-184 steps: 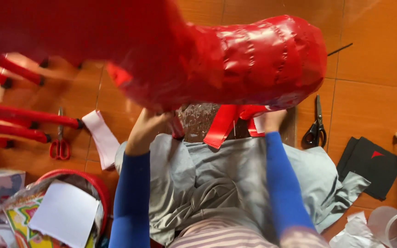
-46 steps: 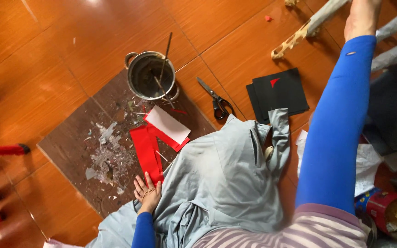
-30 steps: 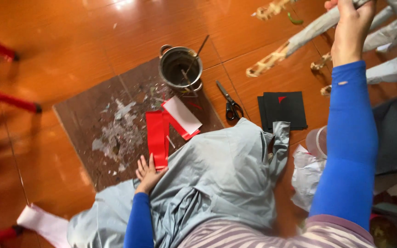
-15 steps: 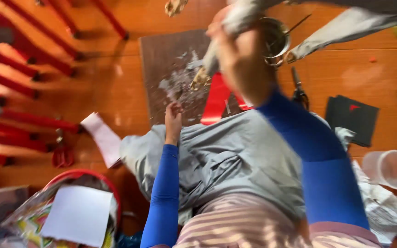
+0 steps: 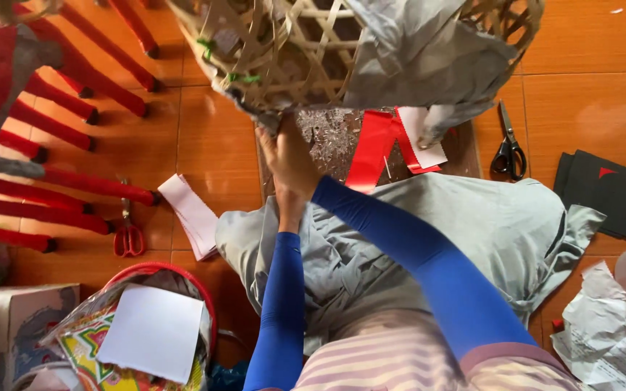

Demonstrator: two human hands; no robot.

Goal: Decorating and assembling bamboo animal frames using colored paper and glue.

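Head cam, looking straight down: the person has a woven bamboo-strip frame [image 5: 291, 51] held up close to the lens, open lattice partly skinned with wrinkly grey paper [image 5: 429, 51]. The right hand [image 5: 291, 159] is clamped on the frame's lower edge, fingers curled round it. The left hand is tucked behind it, so can't tell its grip. Both arms are in smooth blue sleeves. On the orange tile floor [image 5: 588, 108] are glossy red paper strips [image 5: 374, 148], black-handled scissors [image 5: 508, 148], square black sheets [image 5: 603, 192] and red-handled scissors [image 5: 129, 235]
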